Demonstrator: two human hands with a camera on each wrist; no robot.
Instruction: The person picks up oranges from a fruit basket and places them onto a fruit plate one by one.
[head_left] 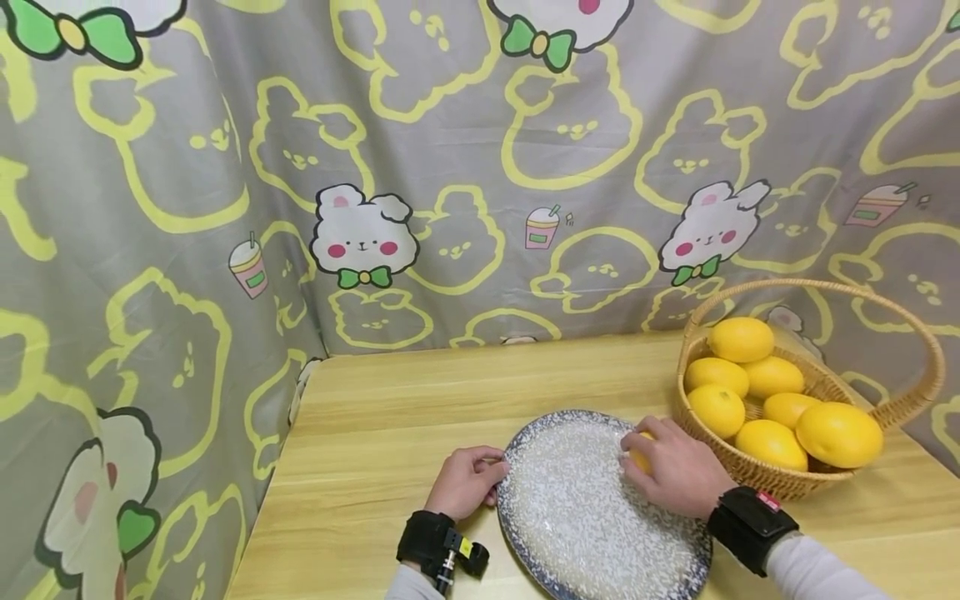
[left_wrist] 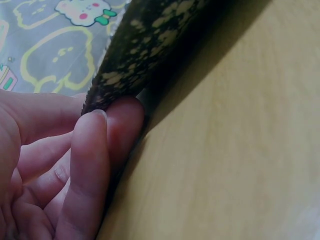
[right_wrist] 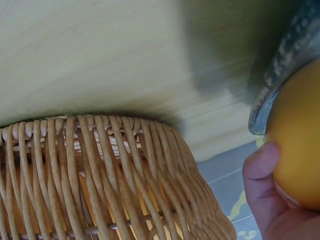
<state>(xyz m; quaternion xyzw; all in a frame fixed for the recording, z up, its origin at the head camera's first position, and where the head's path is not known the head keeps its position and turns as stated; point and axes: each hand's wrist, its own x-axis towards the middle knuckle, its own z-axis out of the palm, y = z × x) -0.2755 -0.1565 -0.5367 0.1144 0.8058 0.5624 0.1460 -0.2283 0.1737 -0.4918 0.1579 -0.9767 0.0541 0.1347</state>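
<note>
Curling round one lemon (head_left: 640, 457), right-hand fingers (head_left: 651, 433); left fingers (head_left: 486, 471) pinch one plate (head_left: 592, 508); six in basket (head_left: 825, 387).

Both hands curled — left hand (head_left: 467, 482) pinching, right hand (head_left: 675, 467) cupped palm-down.

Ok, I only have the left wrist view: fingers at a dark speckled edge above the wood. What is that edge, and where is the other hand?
Observer: That edge is the rim of a speckled plate. The left hand pinches it at its left side.
Operator: And the right hand?
Observer: The right hand grips a yellow fruit over the plate's far right edge.
Operator: Any more fruit around?
Observer: Yes, six more yellow fruits lie in a wicker basket to the right of the plate.
Operator: Anything on the plate itself?
Observer: Apart from the fruit in the hand, the plate's surface shows nothing on it in the head view.
</note>
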